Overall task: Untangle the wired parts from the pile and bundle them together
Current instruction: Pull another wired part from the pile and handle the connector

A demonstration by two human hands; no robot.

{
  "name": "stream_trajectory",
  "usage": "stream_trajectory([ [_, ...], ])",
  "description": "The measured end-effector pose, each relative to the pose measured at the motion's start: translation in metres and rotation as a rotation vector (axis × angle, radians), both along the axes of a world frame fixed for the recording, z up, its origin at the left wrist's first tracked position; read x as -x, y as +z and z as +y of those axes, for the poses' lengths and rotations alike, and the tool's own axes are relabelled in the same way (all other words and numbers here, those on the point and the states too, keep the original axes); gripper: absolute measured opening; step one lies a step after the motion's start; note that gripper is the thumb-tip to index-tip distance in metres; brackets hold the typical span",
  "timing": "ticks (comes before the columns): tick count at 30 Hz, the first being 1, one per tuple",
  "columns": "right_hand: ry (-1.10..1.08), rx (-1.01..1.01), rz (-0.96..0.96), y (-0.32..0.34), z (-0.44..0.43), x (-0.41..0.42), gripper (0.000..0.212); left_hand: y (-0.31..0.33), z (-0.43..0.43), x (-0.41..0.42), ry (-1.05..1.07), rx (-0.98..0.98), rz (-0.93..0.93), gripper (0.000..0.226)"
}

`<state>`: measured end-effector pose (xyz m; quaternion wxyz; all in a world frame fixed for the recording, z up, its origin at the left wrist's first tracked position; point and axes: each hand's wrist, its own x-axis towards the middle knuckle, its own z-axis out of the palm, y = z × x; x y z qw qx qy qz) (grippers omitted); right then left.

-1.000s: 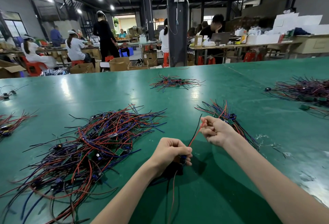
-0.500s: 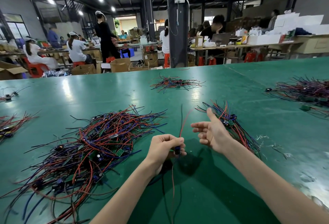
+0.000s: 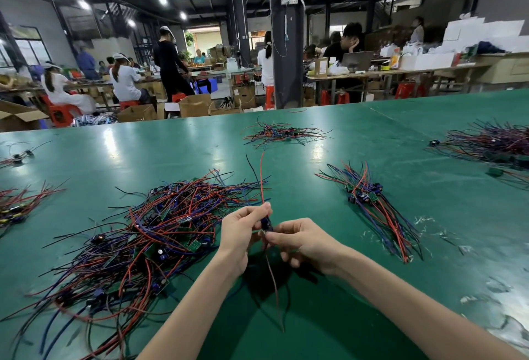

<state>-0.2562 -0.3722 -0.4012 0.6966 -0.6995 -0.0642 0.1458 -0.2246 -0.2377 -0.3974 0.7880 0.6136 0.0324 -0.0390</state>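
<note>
A big tangled pile of red, blue and black wired parts lies on the green table to my left. My left hand pinches one wired part lifted clear of the pile; its red and black wires stand up from my fingers. My right hand pinches the same part from the right, just below, and more wires hang down beneath both hands. A sorted bundle of wired parts lies to the right, wires fanned toward me.
Smaller wire heaps lie at the far middle, far right and left edge. Scraps of clear film lie at the right. Beyond the table edge stand a dark pillar, boxes and seated workers.
My right hand let go of the red wire end, opened, then came back down and pinched the part beside my left hand. The red and black wires now stand upright.
</note>
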Motion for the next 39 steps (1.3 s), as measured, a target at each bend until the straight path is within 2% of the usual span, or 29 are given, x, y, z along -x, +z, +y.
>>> stream_trajectory([
  [6, 0.021, -0.13, 0.11, 0.002, 0.0, -0.004, 0.018, -0.001, -0.001, -0.002, 0.04, 0.022, -0.043, 0.017],
  [12, 0.043, 0.063, -0.029, 0.001, 0.0, -0.001, 0.022, -0.002, 0.006, -0.007, 0.111, 0.021, -0.078, 0.015],
  [15, 0.002, 0.058, -0.067, 0.0, 0.005, 0.0, 0.023, -0.001, 0.003, -0.005, 0.035, 0.062, -0.032, 0.014],
  [20, -0.195, 0.047, -0.146, 0.001, 0.004, -0.003, 0.025, 0.003, -0.002, 0.001, -0.276, 0.133, 0.042, 0.051],
  [22, -0.237, 0.039, -0.167, 0.002, 0.002, -0.003, 0.025, 0.0, -0.004, 0.003, -0.338, 0.089, 0.012, 0.044],
  [25, -0.221, 0.048, -0.19, 0.0, 0.001, -0.003, 0.023, -0.006, -0.006, 0.003, -0.313, 0.007, -0.051, 0.018],
  [32, -0.069, 0.132, -0.273, 0.006, 0.003, 0.002, 0.02, -0.007, -0.002, 0.002, -0.254, -0.008, -0.076, 0.021],
  [39, -0.074, 0.315, -0.284, 0.0, 0.0, -0.003, 0.027, -0.01, -0.001, 0.002, -0.283, -0.039, -0.083, 0.026],
])
